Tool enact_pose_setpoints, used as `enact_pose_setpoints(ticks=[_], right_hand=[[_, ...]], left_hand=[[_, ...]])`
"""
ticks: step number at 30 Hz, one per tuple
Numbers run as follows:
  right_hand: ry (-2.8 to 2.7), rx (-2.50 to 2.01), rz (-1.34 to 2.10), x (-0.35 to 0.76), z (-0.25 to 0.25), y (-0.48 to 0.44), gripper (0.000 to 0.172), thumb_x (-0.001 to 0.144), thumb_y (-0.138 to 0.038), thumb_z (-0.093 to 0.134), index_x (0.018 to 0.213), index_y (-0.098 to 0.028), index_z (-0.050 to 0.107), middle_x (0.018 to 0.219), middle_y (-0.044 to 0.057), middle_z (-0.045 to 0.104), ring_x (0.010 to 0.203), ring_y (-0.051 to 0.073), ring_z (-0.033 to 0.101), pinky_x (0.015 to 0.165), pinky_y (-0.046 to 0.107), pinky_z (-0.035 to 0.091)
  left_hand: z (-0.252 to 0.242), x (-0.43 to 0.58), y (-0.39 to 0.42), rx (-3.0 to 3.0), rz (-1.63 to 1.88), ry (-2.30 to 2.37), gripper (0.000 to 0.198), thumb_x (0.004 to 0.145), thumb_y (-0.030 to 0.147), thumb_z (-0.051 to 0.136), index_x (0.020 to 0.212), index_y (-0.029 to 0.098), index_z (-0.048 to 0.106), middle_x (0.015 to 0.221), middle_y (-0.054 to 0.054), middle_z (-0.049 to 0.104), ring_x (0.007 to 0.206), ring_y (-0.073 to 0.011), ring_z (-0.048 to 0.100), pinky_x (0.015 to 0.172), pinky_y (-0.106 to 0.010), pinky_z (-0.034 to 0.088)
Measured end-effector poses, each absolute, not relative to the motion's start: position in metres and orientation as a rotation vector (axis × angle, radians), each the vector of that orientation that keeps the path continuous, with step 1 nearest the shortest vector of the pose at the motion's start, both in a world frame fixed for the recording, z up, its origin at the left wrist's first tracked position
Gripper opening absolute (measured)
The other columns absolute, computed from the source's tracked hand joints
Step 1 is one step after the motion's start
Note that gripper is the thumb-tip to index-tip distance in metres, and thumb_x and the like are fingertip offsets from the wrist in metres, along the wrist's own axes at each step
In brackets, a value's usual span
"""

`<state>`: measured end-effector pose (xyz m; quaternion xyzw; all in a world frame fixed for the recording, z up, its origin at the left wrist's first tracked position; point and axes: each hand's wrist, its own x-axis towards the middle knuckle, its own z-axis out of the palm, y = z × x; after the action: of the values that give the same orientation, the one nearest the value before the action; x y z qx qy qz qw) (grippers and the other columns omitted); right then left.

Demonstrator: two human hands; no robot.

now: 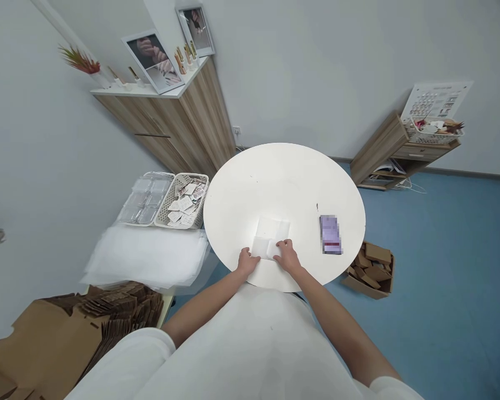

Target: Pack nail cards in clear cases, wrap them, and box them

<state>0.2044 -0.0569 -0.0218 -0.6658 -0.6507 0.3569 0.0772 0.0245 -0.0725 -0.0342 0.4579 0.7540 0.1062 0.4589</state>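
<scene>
Pouch (270, 233) low centre: I'm judging it light, limp, best pinched at edges. My right hand (287, 255) is lying on it, fingers flat; my left hand (247, 261) is touching its corner, fingers' grip unclear.

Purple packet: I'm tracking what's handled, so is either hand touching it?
No: the purple packet lies apart on the round table, while the left hand and right hand rest on the white sheet.
</scene>
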Motion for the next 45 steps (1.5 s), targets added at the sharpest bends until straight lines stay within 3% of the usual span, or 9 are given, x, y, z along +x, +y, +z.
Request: enact_pose_setpoints(ticks=[5, 8, 11, 18, 22, 26, 31, 39, 45], right_hand=[[-2.012, -1.93, 1.087, 0.209, -0.024, -0.057, 0.041, 0.069, -0.023, 0.06, 0.108, -0.022, 0.047, 0.113, 0.006, 0.035, 0.078, 0.014, 0.054, 0.071, 0.029, 0.043], [-2.055, -1.87, 1.101, 0.213, -0.026, -0.055, 0.043, 0.067, -0.023, 0.061, 0.108, -0.021, 0.046, 0.113, 0.007, 0.035, 0.077, 0.013, 0.053, 0.07, 0.029, 0.043], [-2.117, -1.812, 1.125, 0.217, -0.027, -0.053, 0.045, 0.065, -0.021, 0.063, 0.107, -0.022, 0.047, 0.112, 0.006, 0.035, 0.074, 0.012, 0.053, 0.069, 0.029, 0.043], [-2.184, -1.714, 1.161, 0.225, -0.027, -0.054, 0.051, 0.062, -0.022, 0.067, 0.109, -0.023, 0.048, 0.115, 0.005, 0.033, 0.079, 0.013, 0.052, 0.07, 0.029, 0.042], [-2.144, -1.695, 1.113, 0.221, -0.023, -0.053, 0.033, 0.076, -0.036, 0.055, 0.105, -0.02, 0.051, 0.111, 0.007, 0.037, 0.079, 0.014, 0.052, 0.072, 0.029, 0.042], [-2.152, -1.774, 1.076, 0.209, -0.022, -0.054, 0.02, 0.081, -0.029, 0.046, 0.099, -0.021, 0.053, 0.107, 0.005, 0.04, 0.069, 0.011, 0.051, 0.064, 0.027, 0.04], [-2.141, -1.819, 1.058, 0.185, -0.026, -0.065, 0.027, 0.073, -0.021, 0.055, 0.1, -0.023, 0.05, 0.106, 0.003, 0.039, 0.066, 0.01, 0.048, 0.06, 0.024, 0.037], [-1.783, -1.929, 1.177, 0.164, -0.03, -0.07, 0.025, 0.064, -0.01, 0.054, 0.086, -0.022, 0.049, 0.08, -0.001, 0.046, 0.068, 0.012, 0.045, 0.06, 0.023, 0.033], [-1.639, -1.983, 1.2, 0.165, -0.026, -0.074, 0.011, 0.068, -0.012, 0.043, 0.073, -0.021, 0.047, 0.065, -0.004, 0.048, 0.06, 0.011, 0.044, 0.054, 0.022, 0.033]], left_hand=[[-0.029, 0.03, -0.07, 0.808, 0.396, 1.723, 0.059, 0.073, 0.034, 0.058, 0.122, 0.014, 0.031, 0.108, -0.014, 0.051, 0.076, -0.0129, 0.059, 0.066, -0.025, 0.048], [-0.024, 0.031, -0.069, 0.818, 0.39, 1.641, 0.04, 0.071, 0.035, 0.06, 0.103, 0.014, 0.049, 0.082, -0.007, 0.058, 0.063, -0.0112, 0.056, 0.059, -0.024, 0.047], [-0.021, 0.031, -0.067, 0.852, 0.388, 1.62, 0.025, 0.07, 0.037, 0.059, 0.082, 0.015, 0.055, 0.068, -0.002, 0.055, 0.056, -0.0105, 0.052, 0.052, -0.023, 0.043], [-0.015, 0.029, -0.064, 0.995, 0.392, 1.704, 0.019, 0.069, 0.032, 0.055, 0.059, 0.017, 0.048, 0.057, 0.001, 0.05, 0.054, -0.0114, 0.047, 0.05, -0.022, 0.036], [-0.013, 0.029, -0.063, 1.088, 0.402, 1.683, 0.018, 0.07, 0.032, 0.052, 0.06, 0.017, 0.05, 0.06, -0.001, 0.054, 0.058, -0.0133, 0.05, 0.056, -0.024, 0.038], [-0.011, 0.022, -0.064, 1.168, 0.402, 1.676, 0.019, 0.07, 0.033, 0.05, 0.058, 0.017, 0.05, 0.057, 0.001, 0.052, 0.055, -0.0126, 0.048, 0.056, -0.025, 0.036], [-0.006, 0.003, -0.067, 1.265, 0.406, 1.677, 0.02, 0.066, 0.028, 0.053, 0.052, 0.018, 0.043, 0.05, 0.005, 0.04, 0.05, -0.0102, 0.039, 0.052, -0.023, 0.031], [-0.014, 0.012, -0.069, 1.885, 0.311, 1.452, 0.011, 0.071, 0.02, 0.046, 0.06, 0.019, 0.048, 0.058, 0.002, 0.048, 0.059, -0.0126, 0.046, 0.057, -0.024, 0.035], [-0.023, 0.023, -0.075, 2.229, 0.24, 1.261, 0.015, 0.073, 0.011, 0.043, 0.076, 0.018, 0.055, 0.093, -0.007, 0.054, 0.089, -0.02, 0.049, 0.071, -0.031, 0.042]])
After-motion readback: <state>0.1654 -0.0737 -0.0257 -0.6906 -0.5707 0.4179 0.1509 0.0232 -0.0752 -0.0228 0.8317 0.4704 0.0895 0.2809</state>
